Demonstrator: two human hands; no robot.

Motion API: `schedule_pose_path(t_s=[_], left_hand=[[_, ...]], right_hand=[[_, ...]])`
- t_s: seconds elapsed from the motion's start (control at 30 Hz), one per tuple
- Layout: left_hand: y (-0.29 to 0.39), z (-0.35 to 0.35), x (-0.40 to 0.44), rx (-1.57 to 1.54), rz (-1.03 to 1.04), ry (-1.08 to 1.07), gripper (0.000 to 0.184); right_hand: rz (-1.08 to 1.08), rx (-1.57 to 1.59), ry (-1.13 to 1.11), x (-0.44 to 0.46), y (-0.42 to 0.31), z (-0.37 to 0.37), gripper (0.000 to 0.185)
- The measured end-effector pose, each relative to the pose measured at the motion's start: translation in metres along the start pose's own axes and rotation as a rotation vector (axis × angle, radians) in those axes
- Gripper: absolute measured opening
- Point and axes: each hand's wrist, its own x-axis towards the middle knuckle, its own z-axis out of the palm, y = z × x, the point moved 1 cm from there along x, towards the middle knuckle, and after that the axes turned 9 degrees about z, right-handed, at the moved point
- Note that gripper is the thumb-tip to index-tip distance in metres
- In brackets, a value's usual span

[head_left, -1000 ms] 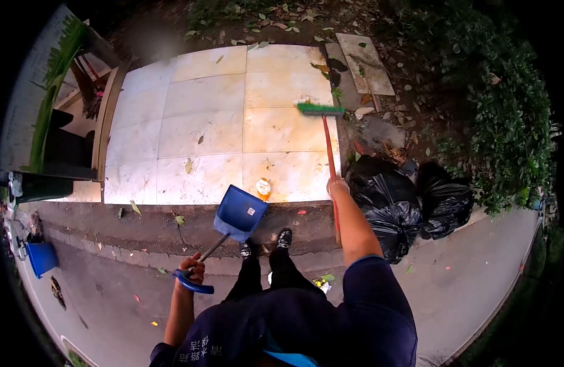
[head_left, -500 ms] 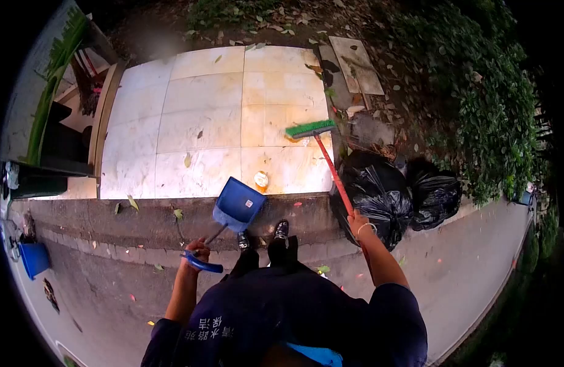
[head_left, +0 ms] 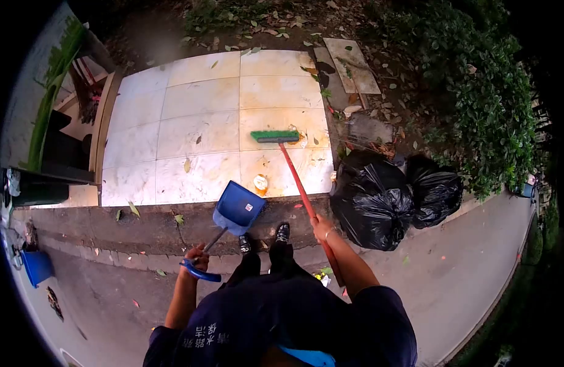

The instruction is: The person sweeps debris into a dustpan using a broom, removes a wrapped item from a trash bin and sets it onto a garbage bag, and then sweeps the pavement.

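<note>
My left hand (head_left: 198, 257) is closed round the handle of a blue dustpan (head_left: 240, 205), whose pan hangs at the kerb in front of my shoes. My right hand (head_left: 323, 229) grips the red pole of a broom (head_left: 299, 178). The green-bristled broom head (head_left: 274, 136) lies over the stained pale tiles (head_left: 196, 131). Just right of the bristles is a small whitish and orange mess (head_left: 301, 139). A white and orange lump (head_left: 260, 182) sits close to the pan's upper right corner, apart from it.
Two black rubbish bags (head_left: 372, 205) (head_left: 434, 189) stand right of the tiles. Green bushes (head_left: 493, 104) and leaf-strewn soil (head_left: 404, 79) lie beyond. A blue bucket (head_left: 37, 267) is at the far left. The raised kerb edge (head_left: 153, 223) runs before my feet.
The broom head has moved left across the tiles, and my right hand has come left and inward with the pole. The dustpan has stayed nearly in place.
</note>
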Motion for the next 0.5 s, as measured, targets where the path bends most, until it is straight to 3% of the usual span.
schedule_pose_path(t_s=[0.07,0.13,0.23,0.37,0.43,0.5], left_hand=[[-0.002,-0.004,0.001,0.036,-0.023,-0.001,0.023],[-0.011,0.011,-0.003,-0.144,0.004,0.009,0.024],[-0.007,0.004,0.005,-0.079,-0.079,-0.033,0.025],[-0.008,0.002,0.009,-0.208,-0.229,-0.121,0.022],[-0.008,0.0,0.009,-0.229,-0.282,-0.132,0.021],[-0.011,0.008,0.009,-0.087,-0.069,-0.014,0.02]], right_hand=[[-0.008,-0.033,0.046,0.027,0.001,-0.005,0.025],[-0.014,-0.06,0.102,0.066,0.012,-0.008,0.026],[-0.117,-0.121,0.229,0.123,0.026,-0.019,0.028],[-0.091,0.083,0.158,0.191,0.034,-0.043,0.032],[0.153,0.394,-0.008,0.113,-0.003,-0.07,0.031],[0.042,0.324,0.001,0.136,0.048,-0.06,0.032]])
